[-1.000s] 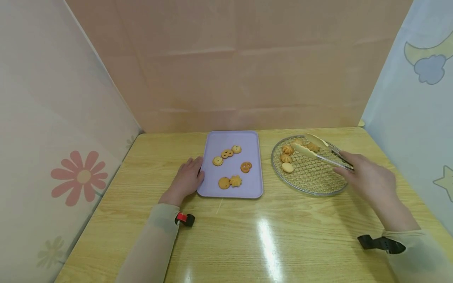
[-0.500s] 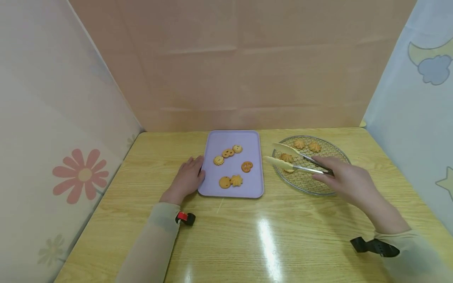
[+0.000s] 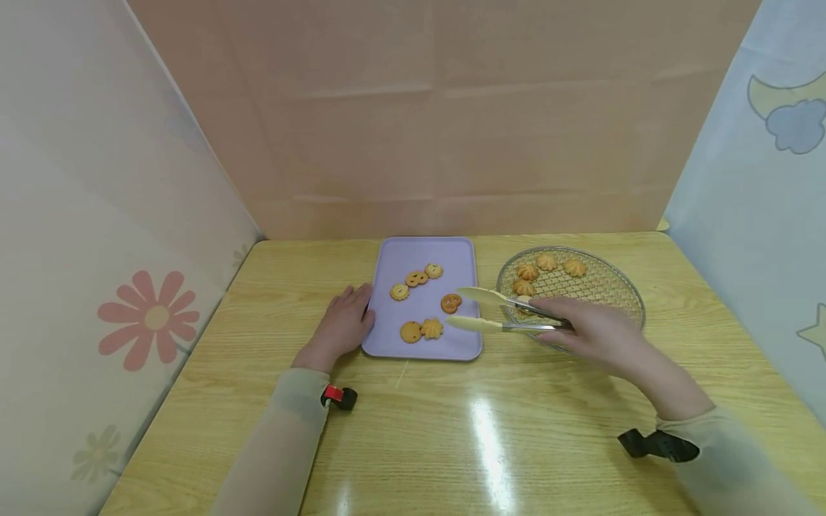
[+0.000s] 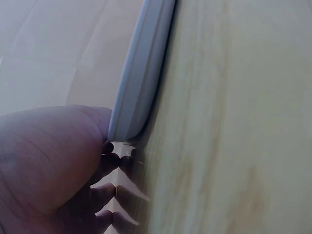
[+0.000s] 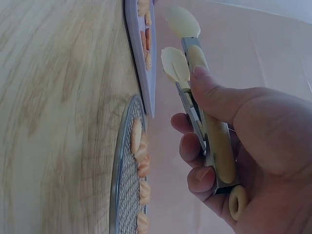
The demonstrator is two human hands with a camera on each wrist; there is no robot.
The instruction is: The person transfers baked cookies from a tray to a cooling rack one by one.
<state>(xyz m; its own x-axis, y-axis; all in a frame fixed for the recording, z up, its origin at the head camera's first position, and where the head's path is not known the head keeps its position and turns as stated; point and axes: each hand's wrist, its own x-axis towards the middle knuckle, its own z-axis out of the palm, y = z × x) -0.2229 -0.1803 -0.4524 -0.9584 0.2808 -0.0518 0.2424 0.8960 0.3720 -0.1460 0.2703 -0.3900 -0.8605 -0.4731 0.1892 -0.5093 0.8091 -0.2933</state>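
Note:
My right hand (image 3: 603, 340) grips a pair of tongs (image 3: 476, 325) with cream tips. In the right wrist view the tips of the tongs (image 5: 176, 63) stand apart with nothing between them. They hang over the right side of a lilac tray (image 3: 419, 251), near a pretzel-shaped cookie (image 3: 451, 303) and a star-shaped cookie (image 3: 432, 328). Other cookies lie about the tray, including a round cookie (image 3: 410, 332) and a flower-edged one (image 3: 399, 292). My left hand (image 3: 338, 322) rests on the table at the tray's left edge, its thumb (image 4: 53, 151) against the rim.
A round wire rack (image 3: 606, 283) stands right of the tray. Swirled cookies (image 3: 574, 267) and an oval one lie along its left and back parts. The wooden table (image 3: 419, 430) backs onto a pinkish panel (image 3: 439, 143), with patterned sheets at both sides.
My right hand has carried the spread tongs leftward from above the rack's cookies to over the tray's right side. The left hand stays at the tray's edge; the cookies lie as before.

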